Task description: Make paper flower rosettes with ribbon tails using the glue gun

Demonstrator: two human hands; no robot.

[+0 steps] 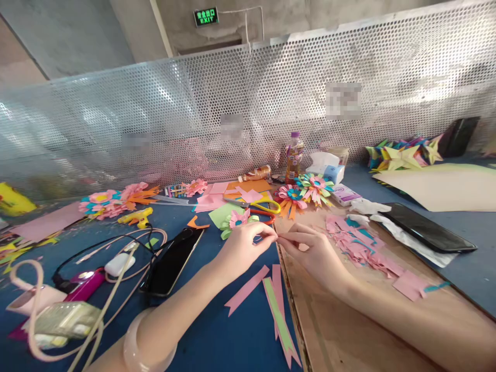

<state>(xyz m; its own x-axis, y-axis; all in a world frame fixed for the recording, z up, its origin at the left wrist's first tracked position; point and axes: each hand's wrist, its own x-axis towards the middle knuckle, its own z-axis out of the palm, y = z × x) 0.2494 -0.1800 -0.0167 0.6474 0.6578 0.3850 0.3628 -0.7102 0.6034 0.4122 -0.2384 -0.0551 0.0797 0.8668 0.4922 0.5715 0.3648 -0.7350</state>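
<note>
My left hand (247, 243) and my right hand (309, 248) meet fingertip to fingertip over the table's middle. Both are pinched closed, and whatever lies between the fingertips is too small or hidden to make out. Just behind my left hand are a pink and green paper flower (239, 219) and scissors (267, 207) with yellow and orange handles. Below the hands lie a pink paper strip (248, 289) with a notched end and a green strip (278, 315) overlapping pink ones. Right of my right hand spreads a pile of pink paper scraps (358, 240).
Left are a black phone (176, 261), a yellow glue gun (135, 217), looped cables and a purple power bank (84, 284). Behind stand paper flowers (315, 186), a drink bottle (295, 157) and a perforated metal screen (217, 103). A larger dark phone (430, 227) lies right, on tissue.
</note>
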